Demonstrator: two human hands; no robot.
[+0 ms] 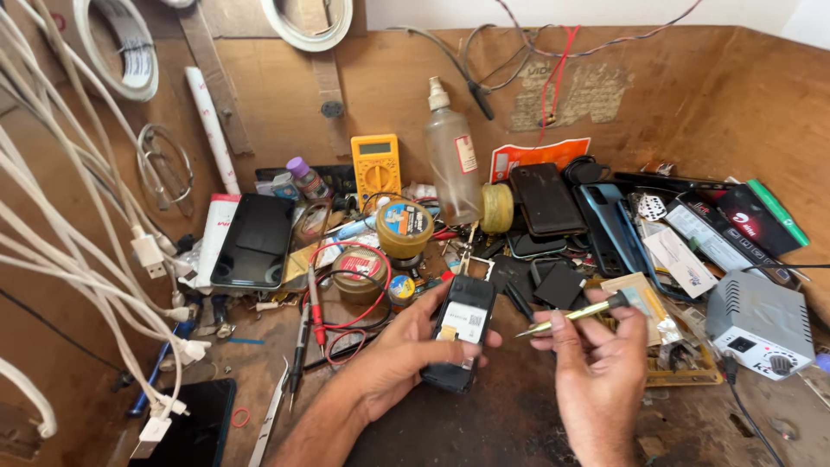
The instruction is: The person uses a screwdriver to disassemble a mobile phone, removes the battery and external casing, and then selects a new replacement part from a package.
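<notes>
Cluttered workbench [484, 415]: left hand [393, 359] grips phone [458, 333], right hand [596, 372] pinches tweezers [575, 316] beside it.

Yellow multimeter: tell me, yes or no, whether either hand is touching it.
No. The yellow multimeter stands against the back wall, while the left hand holds a small black phone and the right hand holds tweezers.

Cluttered wooden workbench [259, 355]: phones [252, 240], multimeter [375, 168], tins [404, 229].
</notes>
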